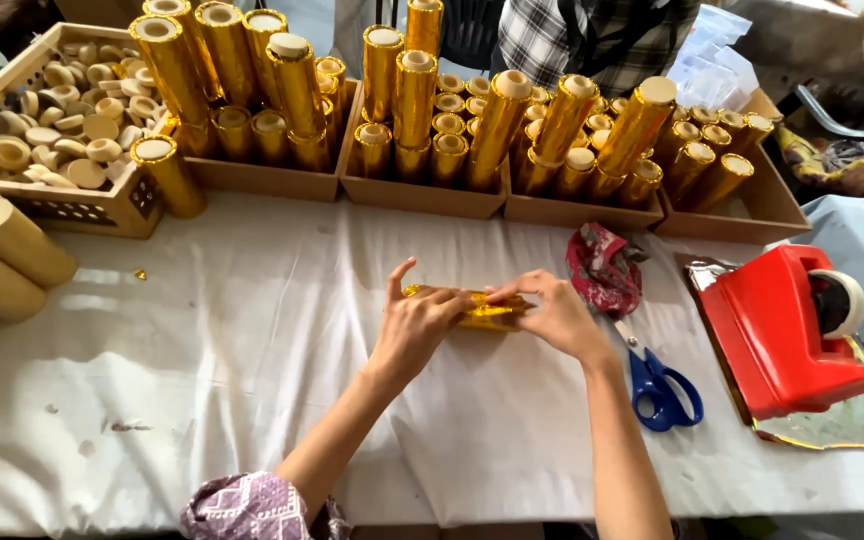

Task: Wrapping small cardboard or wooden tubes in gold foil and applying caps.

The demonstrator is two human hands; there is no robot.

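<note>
A small gold-foil-wrapped tube lies on its side on the white cloth of the table. My left hand grips its left end, forefinger lifted. My right hand holds the right end, fingers pressing the foil down. Both hands meet over the tube at the table's middle.
Cardboard trays of gold-wrapped tubes line the far edge. A crate of wooden caps and bare cardboard tubes sit at left. Blue-handled scissors, a red patterned cloth, a red tape dispenser on foil sheets lie right. A person in a plaid shirt sits opposite.
</note>
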